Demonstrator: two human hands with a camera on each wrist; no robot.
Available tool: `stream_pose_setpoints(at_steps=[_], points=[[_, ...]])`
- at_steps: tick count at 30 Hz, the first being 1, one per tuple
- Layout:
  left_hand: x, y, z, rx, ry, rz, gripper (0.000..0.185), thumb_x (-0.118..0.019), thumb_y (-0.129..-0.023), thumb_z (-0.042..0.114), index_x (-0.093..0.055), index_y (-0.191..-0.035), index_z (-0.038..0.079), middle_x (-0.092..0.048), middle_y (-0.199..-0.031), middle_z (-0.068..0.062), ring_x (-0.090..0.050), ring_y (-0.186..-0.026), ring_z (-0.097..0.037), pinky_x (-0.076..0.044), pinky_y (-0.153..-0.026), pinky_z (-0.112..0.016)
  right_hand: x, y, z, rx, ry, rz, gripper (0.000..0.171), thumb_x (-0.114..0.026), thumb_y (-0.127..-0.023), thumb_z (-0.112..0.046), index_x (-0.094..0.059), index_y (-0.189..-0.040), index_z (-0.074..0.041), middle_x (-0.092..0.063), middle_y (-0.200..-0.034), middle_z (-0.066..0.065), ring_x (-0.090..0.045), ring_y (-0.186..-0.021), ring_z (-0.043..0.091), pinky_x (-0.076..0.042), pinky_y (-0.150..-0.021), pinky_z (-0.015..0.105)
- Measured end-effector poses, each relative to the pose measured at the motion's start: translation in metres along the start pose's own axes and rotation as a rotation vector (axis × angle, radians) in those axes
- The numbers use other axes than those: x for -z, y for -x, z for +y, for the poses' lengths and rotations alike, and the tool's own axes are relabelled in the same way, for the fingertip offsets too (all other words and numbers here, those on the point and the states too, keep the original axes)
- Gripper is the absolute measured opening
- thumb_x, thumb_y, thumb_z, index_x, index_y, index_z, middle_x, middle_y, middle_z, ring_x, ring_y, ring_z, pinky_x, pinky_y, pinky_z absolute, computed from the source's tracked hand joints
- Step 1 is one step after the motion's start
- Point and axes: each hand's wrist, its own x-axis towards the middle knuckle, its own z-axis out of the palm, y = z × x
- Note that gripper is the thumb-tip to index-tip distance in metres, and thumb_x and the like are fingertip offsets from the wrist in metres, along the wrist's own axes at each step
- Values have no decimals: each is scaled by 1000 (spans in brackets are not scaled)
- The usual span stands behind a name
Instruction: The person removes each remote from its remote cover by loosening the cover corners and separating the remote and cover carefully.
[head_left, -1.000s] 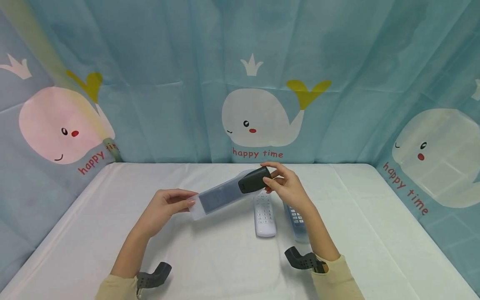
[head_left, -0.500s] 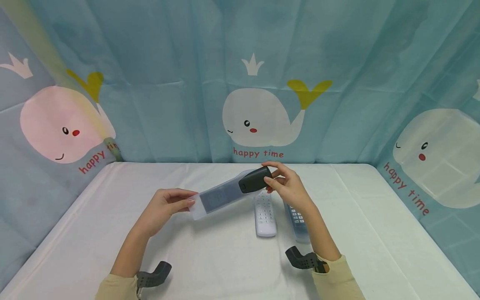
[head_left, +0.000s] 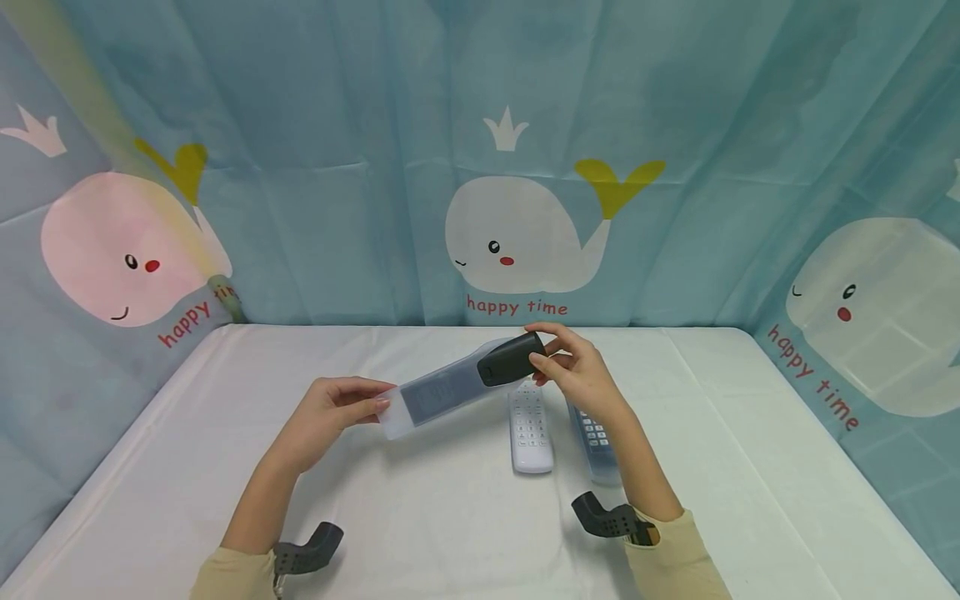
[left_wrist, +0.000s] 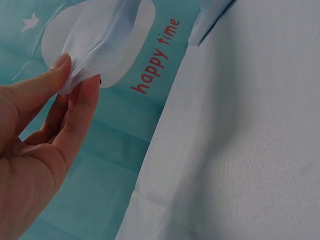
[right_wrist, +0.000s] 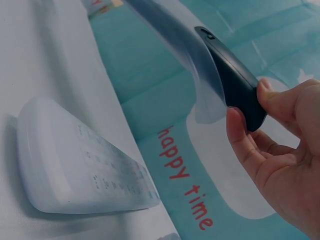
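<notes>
A black remote control lies partly inside a translucent plastic sleeve, tilted above the table with its right end higher. My left hand pinches the sleeve's left end between thumb and fingers; in the left wrist view the soft plastic puckers there. At the other end, my right hand pinches the bare end of the remote between thumb and fingers. The right wrist view has the remote's dark end sticking out past the sleeve's loose mouth. The remote's button side is not in sight.
Below the right hand, a white remote control lies on the white-covered table. Beside it is a dark remote with pale buttons, partly hidden by the right forearm. A blue curtain with whale prints stands behind the table.
</notes>
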Motion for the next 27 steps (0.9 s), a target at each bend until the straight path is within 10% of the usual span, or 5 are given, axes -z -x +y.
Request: stream_pose_setpoints(at_steps=[18, 27], points=[[1, 1, 1, 3, -8, 15, 33, -73, -99, 7, -70, -128, -9, -73, -124, -20, -72, -94, -9, -62, -85, -24, 3, 1, 0, -15, 2, 17, 45, -65, -104, -5, -57, -148, -10, -62, -109, 22, -74, -89, 36, -61, -89, 52], [2, 1, 0, 9, -8, 19, 34, -73, -99, 7, -70, -128, -10, -73, -124, -19, -72, -95, -8, -62, -86, -24, 4, 0, 0, -13, -4, 24, 45, -65, -104, -4, -57, -148, -9, -62, -110, 24, -74, -92, 40, -59, -78, 24]])
